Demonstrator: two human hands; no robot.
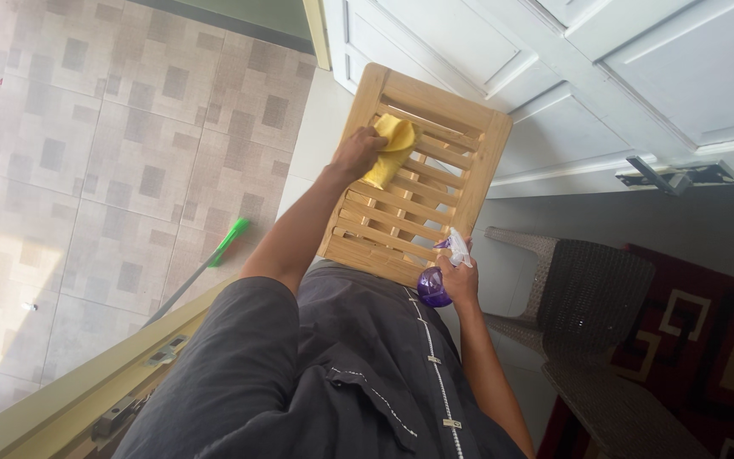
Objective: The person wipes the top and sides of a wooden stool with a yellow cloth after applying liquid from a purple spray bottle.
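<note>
A soft yellow cloth (392,146) is pressed by the closed left hand (357,153) onto the stiff, likely light slatted stool (414,174), best gripped by its frame, while a purple spray bottle (437,280) is clasped in the right hand (460,280)

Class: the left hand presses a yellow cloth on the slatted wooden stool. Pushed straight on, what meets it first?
Probably the stool's far frame rail; beyond it, the white door. Depth is unclear.

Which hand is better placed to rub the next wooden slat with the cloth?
The left hand, probably. It already presses the yellow cloth on the slats of the wooden stool. The right hand is busy holding the purple spray bottle at the stool's near edge.
</note>
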